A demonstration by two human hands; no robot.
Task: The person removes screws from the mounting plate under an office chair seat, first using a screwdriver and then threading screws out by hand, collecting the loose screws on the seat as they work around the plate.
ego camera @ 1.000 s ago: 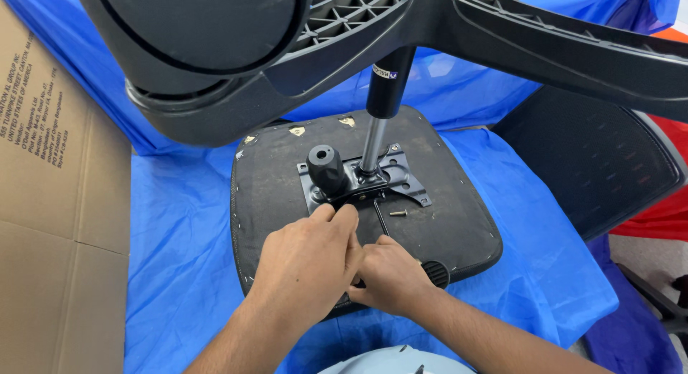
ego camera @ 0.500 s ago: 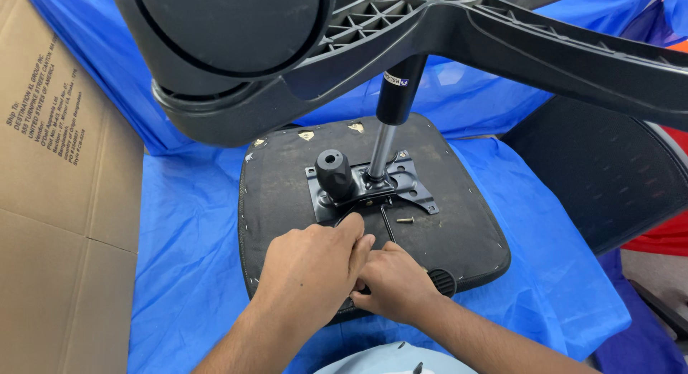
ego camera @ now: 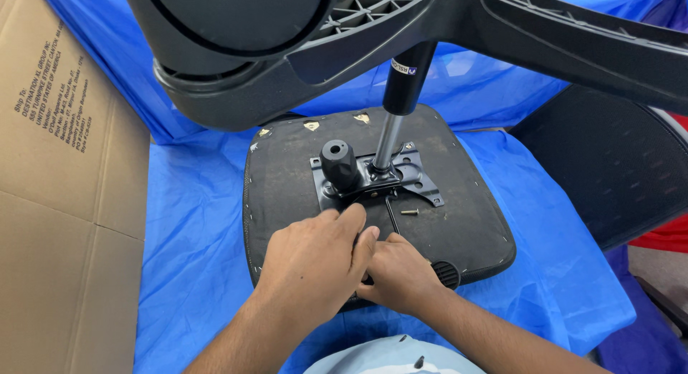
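From the head camera, an upturned chair seat [ego camera: 287, 173] lay flat on a blue sheet [ego camera: 186, 223] over the surface, its underside up so the metal mounting plate [ego camera: 419, 177] could be reached. The gas cylinder [ego camera: 401, 94] rose from that plate to the wheeled base [ego camera: 301, 51], which loomed over the top of the view. A black knob [ego camera: 339, 164] stood on the plate's left part. The left hand [ego camera: 315, 263] lay curled over the seat's near edge, its fingers bent round something thin just below the plate (what exactly it gripped could not be told). The right hand [ego camera: 398, 273] pressed against it, also clenched, apparently steadying the same piece beside a black bent rod [ego camera: 392, 215]. A loose screw [ego camera: 409, 212] lay just right of the rod, near both hands but untouched. A cardboard box [ego camera: 57, 202] stood at the left, and a black mesh panel [ego camera: 602, 159] at the right.
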